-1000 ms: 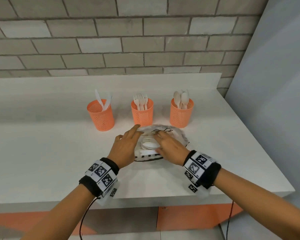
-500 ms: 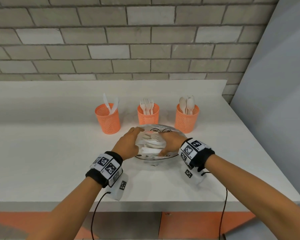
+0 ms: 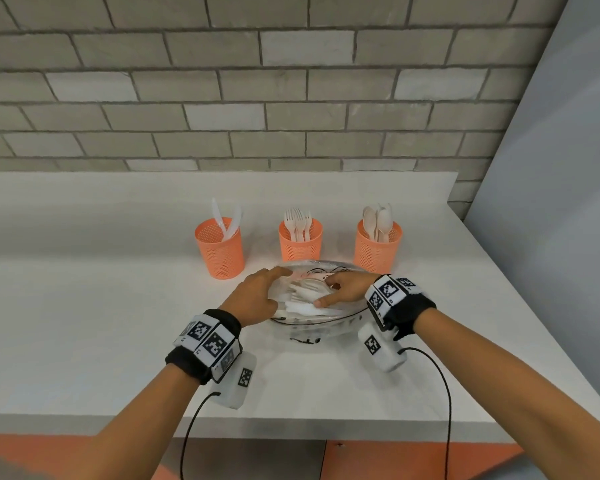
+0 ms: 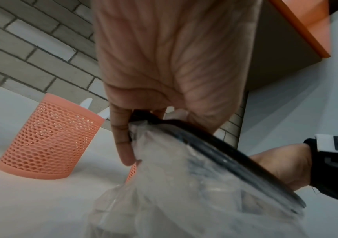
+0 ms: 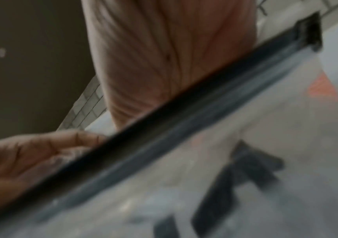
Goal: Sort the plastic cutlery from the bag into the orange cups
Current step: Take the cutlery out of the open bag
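Observation:
A clear plastic bag (image 3: 314, 325) with a black zip rim lies on the white counter, with white cutlery (image 3: 303, 294) inside it. Behind it stand three orange mesh cups: the left cup (image 3: 219, 249) holds knives, the middle cup (image 3: 300, 242) forks, the right cup (image 3: 377, 249) spoons. My left hand (image 3: 258, 296) grips the bag's left rim; in the left wrist view its fingers (image 4: 123, 141) curl over the plastic (image 4: 184, 185). My right hand (image 3: 345, 289) reaches into the bag's mouth, thumb and forefinger on the cutlery; whether it pinches a piece is unclear. The right wrist view is blurred, showing the rim (image 5: 184, 112).
The counter's front edge (image 3: 291, 424) runs close below my wrists, with orange cabinet fronts (image 3: 413, 459) underneath. A grey brick wall (image 3: 257, 98) rises behind the cups, and a plain grey wall (image 3: 551, 202) closes the counter's right side.
My right hand has turned and slid further into the bag's mouth from the right. My left hand stays at the bag's left rim. The head view has tilted up a little.

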